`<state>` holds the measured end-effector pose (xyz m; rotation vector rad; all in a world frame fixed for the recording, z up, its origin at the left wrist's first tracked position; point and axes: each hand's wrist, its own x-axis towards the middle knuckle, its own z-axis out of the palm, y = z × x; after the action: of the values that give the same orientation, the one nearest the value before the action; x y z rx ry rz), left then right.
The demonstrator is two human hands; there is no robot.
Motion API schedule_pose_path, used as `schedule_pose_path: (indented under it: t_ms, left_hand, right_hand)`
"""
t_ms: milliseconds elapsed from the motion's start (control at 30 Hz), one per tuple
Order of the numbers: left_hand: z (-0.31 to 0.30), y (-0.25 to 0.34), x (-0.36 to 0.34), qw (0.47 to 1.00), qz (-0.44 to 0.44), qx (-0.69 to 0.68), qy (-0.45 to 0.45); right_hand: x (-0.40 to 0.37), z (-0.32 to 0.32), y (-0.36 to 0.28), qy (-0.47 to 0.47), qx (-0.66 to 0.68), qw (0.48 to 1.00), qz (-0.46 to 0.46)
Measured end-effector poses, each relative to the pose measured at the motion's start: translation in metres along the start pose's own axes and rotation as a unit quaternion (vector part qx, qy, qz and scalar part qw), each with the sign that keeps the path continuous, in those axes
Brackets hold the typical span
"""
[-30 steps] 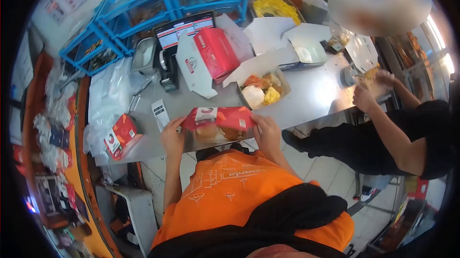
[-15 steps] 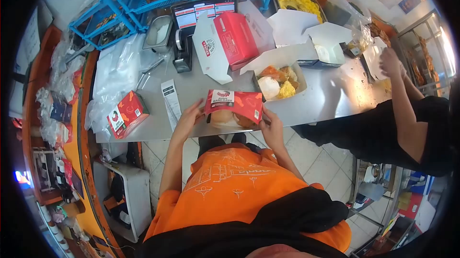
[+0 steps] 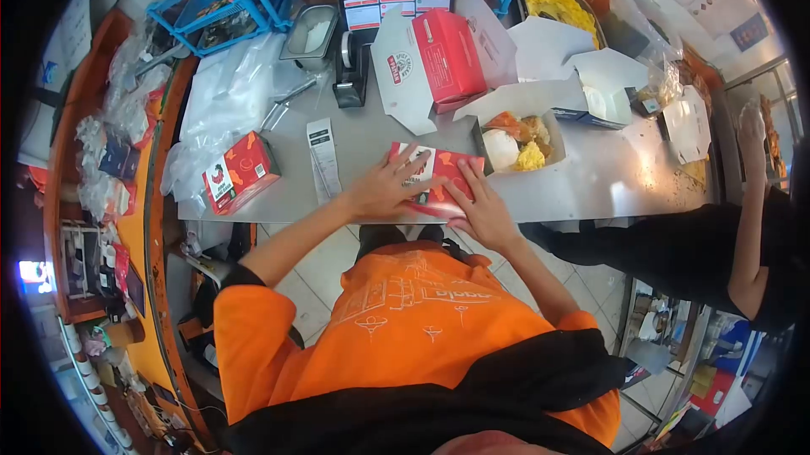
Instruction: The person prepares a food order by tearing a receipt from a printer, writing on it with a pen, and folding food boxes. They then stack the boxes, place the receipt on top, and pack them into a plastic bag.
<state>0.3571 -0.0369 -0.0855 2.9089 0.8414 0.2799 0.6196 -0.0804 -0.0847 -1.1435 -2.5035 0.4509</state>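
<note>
A red and white cardboard food box [image 3: 447,170] lies near the counter's front edge with its lid down. My left hand [image 3: 386,185] rests on the lid's left part, fingers spread. On the right part lies my right hand [image 3: 483,206], its fingers stretched over the lid and edge. The box's contents are hidden. Just beyond it to the right, an open box [image 3: 540,161] holds rice, yellow egg and fried pieces. A printed receipt [image 3: 323,159] lies left of my left hand, and farther left stands a closed red box [image 3: 240,175].
A tape dispenser [image 3: 350,83], a metal container [image 3: 309,37] and a tall red box [image 3: 447,58] stand behind. Open boxes [image 3: 603,92] and a tray of yellow egg [image 3: 561,12] are at the back right. A co-worker's arm [image 3: 751,159] is at the far right.
The box's lid has come down over its food, and my hands have moved from its sides onto its top. The co-worker's hand has moved right, away from the white box.
</note>
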Motion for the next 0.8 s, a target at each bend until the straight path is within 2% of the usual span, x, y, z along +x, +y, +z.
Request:
schedule_pose_path:
  t_ms: [33, 100, 133, 200, 233, 267, 300, 333, 367, 400, 467, 500, 600, 667, 700, 767, 800]
  left_hand:
    - [-0.001, -0.004, 0.002, 1.0, -0.001, 0.003, 0.001]
    - [0.003, -0.012, 0.007, 0.978, -0.039, -0.181, -0.093]
    - [0.009, -0.013, 0.005, 0.978, -0.041, -0.181, -0.091]
    - [0.023, -0.003, -0.007, 0.987, -0.018, -0.145, 0.071]
    - [0.014, 0.007, -0.01, 0.987, -0.02, -0.144, 0.071]
    - [0.005, 0.02, -0.012, 0.988, -0.056, -0.096, 0.11]
    - [-0.001, 0.028, -0.012, 0.983, -0.093, -0.047, 0.149]
    - [0.005, 0.029, -0.012, 0.983, -0.097, -0.045, 0.151]
    - [0.017, 0.028, -0.012, 0.968, -0.098, -0.096, 0.211]
    - [0.027, 0.025, -0.017, 0.947, -0.097, -0.145, 0.27]
    - [0.027, 0.02, -0.043, 0.939, -0.1, -0.179, 0.276]
    - [0.014, 0.016, -0.064, 0.936, -0.138, -0.127, 0.299]
    - [-0.037, 0.001, -0.144, 0.909, -0.237, 0.024, 0.341]
    - [-0.078, -0.012, -0.191, 0.874, -0.338, 0.007, 0.349]
    - [-0.09, -0.021, -0.21, 0.872, -0.345, 0.01, 0.346]
    - [-0.108, -0.044, -0.241, 0.844, -0.41, -0.037, 0.344]
    - [-0.111, -0.056, -0.255, 0.842, -0.416, -0.034, 0.341]
  right_hand:
    - [-0.002, 0.006, 0.007, 0.001, 0.0, 1.0, -0.003]
    - [-0.004, 0.018, 0.016, 0.042, 0.037, 0.998, -0.002]
    - [-0.005, 0.017, 0.011, 0.041, 0.036, 0.999, -0.005]
    - [-0.008, 0.015, -0.007, 0.084, 0.108, 0.989, 0.048]
    - [-0.016, 0.022, -0.013, 0.116, 0.026, 0.991, 0.055]
    - [-0.02, 0.029, -0.02, 0.116, 0.026, 0.992, 0.052]
    - [-0.02, 0.037, -0.03, 0.166, 0.043, 0.978, 0.118]
    - [-0.018, 0.045, -0.037, 0.214, 0.06, 0.958, 0.183]
    - [-0.017, 0.054, -0.041, 0.185, 0.196, 0.931, 0.246]
    - [-0.01, 0.057, -0.05, 0.183, 0.196, 0.933, 0.242]
    - [0.014, 0.055, -0.072, 0.237, 0.178, 0.935, 0.195]
    - [0.031, 0.045, -0.087, 0.191, 0.203, 0.944, 0.176]
    - [0.112, 0.02, -0.132, 0.163, 0.284, 0.945, 0.017]
    - [0.171, 0.036, -0.145, 0.122, 0.332, 0.932, -0.073]
    - [0.199, 0.051, -0.151, 0.1, 0.365, 0.918, -0.119]
    - [0.244, 0.078, -0.171, 0.065, 0.334, 0.933, -0.114]
    - [0.259, 0.099, -0.175, 0.062, 0.34, 0.931, -0.116]
